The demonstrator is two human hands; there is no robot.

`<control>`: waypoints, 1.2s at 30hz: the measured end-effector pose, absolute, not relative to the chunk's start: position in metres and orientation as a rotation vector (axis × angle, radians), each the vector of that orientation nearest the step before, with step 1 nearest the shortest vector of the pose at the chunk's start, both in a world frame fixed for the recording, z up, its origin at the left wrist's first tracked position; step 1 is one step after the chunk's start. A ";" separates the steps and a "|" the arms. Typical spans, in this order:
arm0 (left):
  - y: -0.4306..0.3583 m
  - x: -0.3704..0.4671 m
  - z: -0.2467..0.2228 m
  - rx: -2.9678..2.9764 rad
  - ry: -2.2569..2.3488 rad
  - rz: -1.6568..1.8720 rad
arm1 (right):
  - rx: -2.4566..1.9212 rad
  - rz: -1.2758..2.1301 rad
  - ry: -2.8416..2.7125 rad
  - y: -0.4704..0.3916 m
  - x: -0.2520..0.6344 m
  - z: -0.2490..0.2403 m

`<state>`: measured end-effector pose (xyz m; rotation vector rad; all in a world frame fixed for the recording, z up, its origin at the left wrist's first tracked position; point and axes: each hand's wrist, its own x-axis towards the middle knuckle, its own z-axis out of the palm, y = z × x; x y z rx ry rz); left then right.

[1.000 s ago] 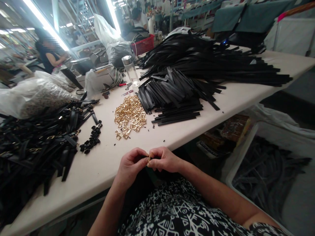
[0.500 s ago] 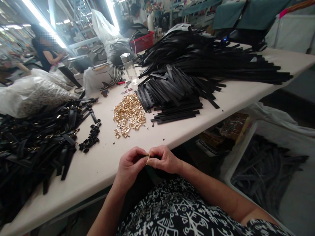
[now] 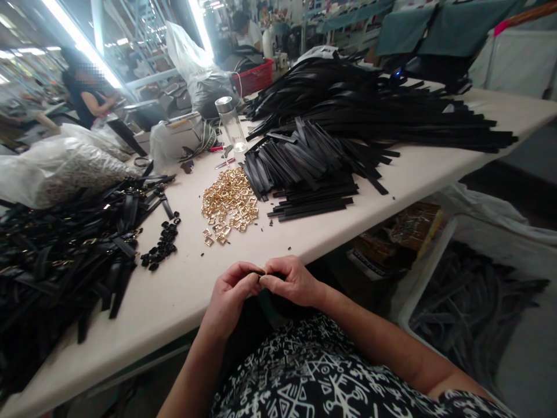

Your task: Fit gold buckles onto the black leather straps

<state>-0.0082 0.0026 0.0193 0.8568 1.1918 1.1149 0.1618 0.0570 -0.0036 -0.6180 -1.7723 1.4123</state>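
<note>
My left hand and my right hand meet at the front edge of the table, thumbs and fingertips pinched together. Between them is a small gold buckle, mostly covered by the fingers, with something dark beside it. Beyond the hands lies a heap of gold buckles. A cluster of small black loops sits to its left, and short black strips are stacked to its right.
Finished-looking black straps with gold fittings pile up at left. Long black strips cover the back right. A glass bottle stands behind the buckles. At lower right is a white bin holding black strips. A person is at far left.
My fingertips have closed further around the small gold buckle, so less of it shows. Both hands stay in nearly the same place; the view has shifted slightly.
</note>
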 end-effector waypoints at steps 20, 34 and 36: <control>0.008 -0.014 0.004 0.617 1.210 1.230 | -0.827 1.364 -1.844 0.058 0.165 -0.006; 0.008 -0.011 -0.001 0.496 1.189 1.277 | -0.846 1.420 -1.777 0.053 0.148 -0.003; 0.007 -0.013 -0.001 0.504 1.188 1.260 | -0.836 1.476 -1.775 0.055 0.149 -0.001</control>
